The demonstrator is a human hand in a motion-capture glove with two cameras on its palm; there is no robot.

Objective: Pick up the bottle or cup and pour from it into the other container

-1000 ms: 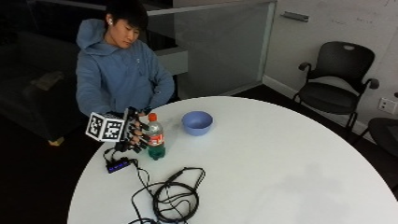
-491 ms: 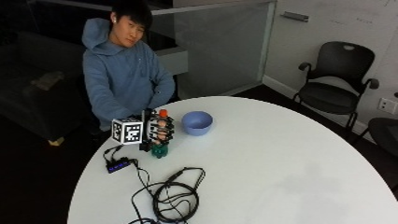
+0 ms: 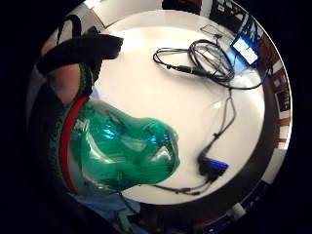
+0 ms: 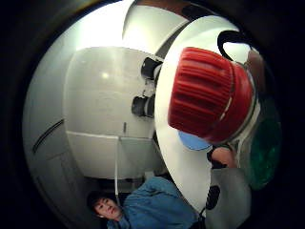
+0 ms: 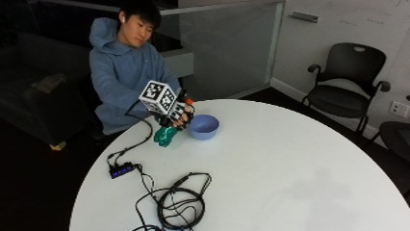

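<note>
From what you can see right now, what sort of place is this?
Probably an office meeting room: a round white table, black office chairs along the wall, and a glass partition behind the seated person.

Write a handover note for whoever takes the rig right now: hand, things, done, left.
Right hand: grips the green bottle by its upper part, lifted off the table and tilted with its top toward the blue bowl.
Bottle: red cap on; its green base shows close to the palm in the little-finger view.
Bowl: on the table, just beside the bottle's top.
Done: bottle picked up and brought to the bowl.
Left: the pour itself; no liquid visible leaving the bottle. Then set the bottle down.
Cables lie on the near side of the table.
</note>
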